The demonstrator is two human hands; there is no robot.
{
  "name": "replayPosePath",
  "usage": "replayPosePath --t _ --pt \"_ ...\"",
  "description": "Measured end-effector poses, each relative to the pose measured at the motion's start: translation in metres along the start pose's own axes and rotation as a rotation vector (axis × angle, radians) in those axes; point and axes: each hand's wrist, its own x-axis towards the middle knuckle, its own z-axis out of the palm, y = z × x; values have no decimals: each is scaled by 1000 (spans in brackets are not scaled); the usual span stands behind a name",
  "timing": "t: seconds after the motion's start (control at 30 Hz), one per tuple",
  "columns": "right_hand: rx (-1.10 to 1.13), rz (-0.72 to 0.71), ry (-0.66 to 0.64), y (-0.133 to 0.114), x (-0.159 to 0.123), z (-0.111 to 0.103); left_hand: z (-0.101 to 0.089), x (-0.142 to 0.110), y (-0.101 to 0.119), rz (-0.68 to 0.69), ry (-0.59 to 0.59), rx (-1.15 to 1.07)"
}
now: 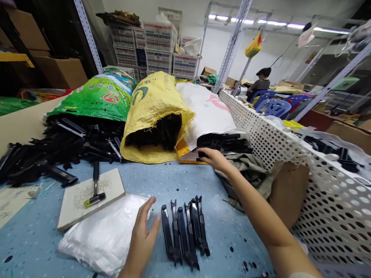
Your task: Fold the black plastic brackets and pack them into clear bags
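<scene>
My right hand (213, 157) reaches forward to the mouth of the white sack (208, 110) and closes on a black plastic part (201, 155) from the pile spilling out of it. My left hand (142, 234) lies flat with fingers stretched, resting on a stack of clear plastic bags (101, 235), right beside a row of several black plastic parts (184, 231) laid side by side on the blue table (162, 181).
A yellow sack (153, 104) and a green sack (101, 94) lie open, black parts (58, 146) spilling at left. A small hammer (95, 187) rests on a white board (87, 197). A perforated white panel (290, 146) borders the right. A person (261, 81) sits far back.
</scene>
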Motion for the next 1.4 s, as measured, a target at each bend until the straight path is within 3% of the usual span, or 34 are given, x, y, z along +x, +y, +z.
replayPosePath --t 0.07,0.1,0.17,0.23,0.27,0.3,0.33,0.47,0.53,0.67,0.87,1.03,1.13,1.2,1.27,1.33,1.4 --pt "491 -151 -130 -20 -18 3 -8 21 21 -10 -5 -109" --pt "767 -208 -225 -32 -27 9 -9 30 32 -46 -81 -196" --pt "1176 -244 -413 -57 -43 26 -7 40 49 -206 -458 -449" --pt "1335 -234 -536 -80 -52 45 -2 37 57 -421 -914 -730" --pt "1336 -217 -544 -89 -56 54 0 32 58 -505 -1037 -842" --pt "1293 -194 -499 -98 -59 60 2 25 58 -559 -1052 -915" --pt "1215 -170 -405 -105 -62 65 2 19 56 -579 -964 -941" --pt "782 -209 42 -128 -78 77 -2 1 52 -466 -314 -725" --pt "647 -273 164 -140 -85 86 -3 -3 54 -412 -177 -619" --pt "627 -178 300 -154 -86 108 3 -7 55 -318 -97 -511" --pt "988 155 96 -147 -91 119 4 5 39 -279 -27 -478" --pt "691 -4 14 -162 -140 127 0 15 30 -247 92 -464" --pt "649 60 -5 -166 -154 144 3 12 26 -215 59 -433" --pt "689 90 -106 -152 -144 149 3 11 18 -188 44 -354" --pt "595 97 -139 -123 -118 143 2 10 6 -161 26 -222" --pt "223 192 20 -82 -80 125 4 8 -8 -163 17 -104" --pt "61 298 132 -38 -38 99 10 4 -21 -190 21 -53"
